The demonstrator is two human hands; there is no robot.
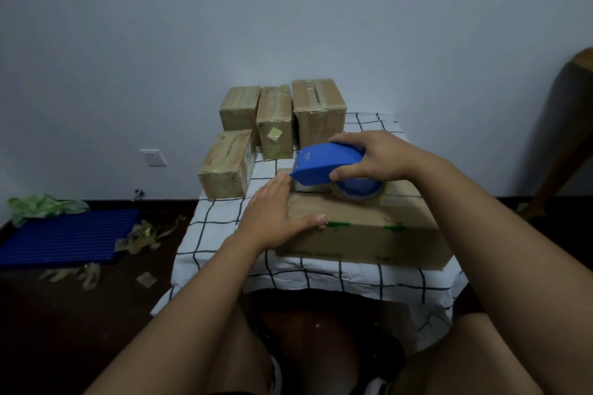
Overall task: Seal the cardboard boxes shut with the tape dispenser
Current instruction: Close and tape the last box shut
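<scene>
Taping the near cardboard box [369, 228]

The right hand [373, 155] is gripping the blue tape dispenser [327, 167] on the box top; the left hand [272, 215] is lying flat, fingers straight, pressing the box's left edge, at the table's [211, 228] near edge.

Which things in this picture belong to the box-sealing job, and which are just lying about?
Job:
blue tape dispenser, gripped by the right hand
large box, steadied by the left hand
four smaller boxes

Lying about:
tape scraps
blue grid mat
green crumpled sheet
wall socket
</scene>
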